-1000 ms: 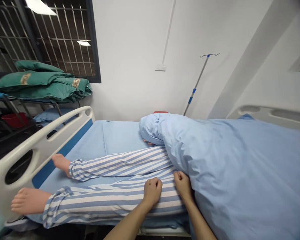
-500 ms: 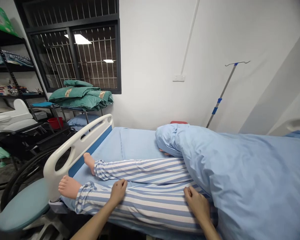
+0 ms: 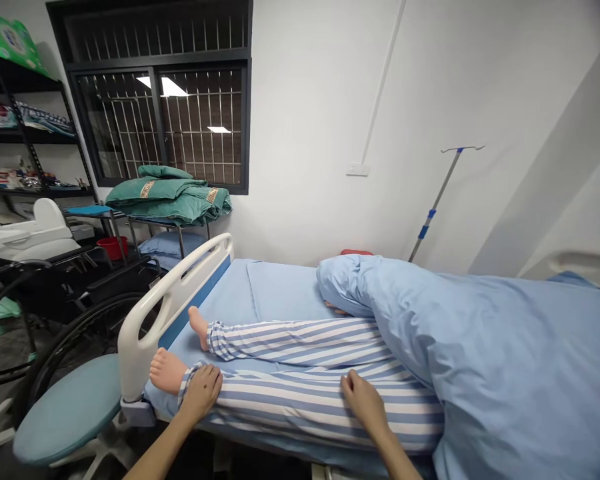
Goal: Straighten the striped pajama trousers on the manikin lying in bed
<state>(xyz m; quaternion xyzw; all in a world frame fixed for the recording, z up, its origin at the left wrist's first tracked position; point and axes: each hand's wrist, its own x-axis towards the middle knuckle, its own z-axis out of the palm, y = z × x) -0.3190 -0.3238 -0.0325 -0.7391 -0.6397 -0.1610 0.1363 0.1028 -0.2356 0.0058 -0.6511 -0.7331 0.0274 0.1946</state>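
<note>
Well beyond my left hand [image 3: 203, 389], a green pack [image 3: 13, 40] bears printing too blurred to read. Just left of my grip lies 1 bare foot [image 3: 167, 371]. That hand drapes over the cuff [image 3: 185, 381] of the striped trousers [image 3: 300, 403]; whether it pinches, I cannot tell. My right hand [image 3: 364, 403] curls over the same leg, its hold equally unclear, left of the blue quilt [image 3: 510, 353].

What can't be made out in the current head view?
Head view:
Left hand: palm hidden by its back; grip unclear.
Right hand: likewise.
Striped trousers: upper end under blue quilt.
Red object: lower part behind blue quilt.
Wheelchair: cut off by left edge.
Shelf items: too small to identify.
</note>
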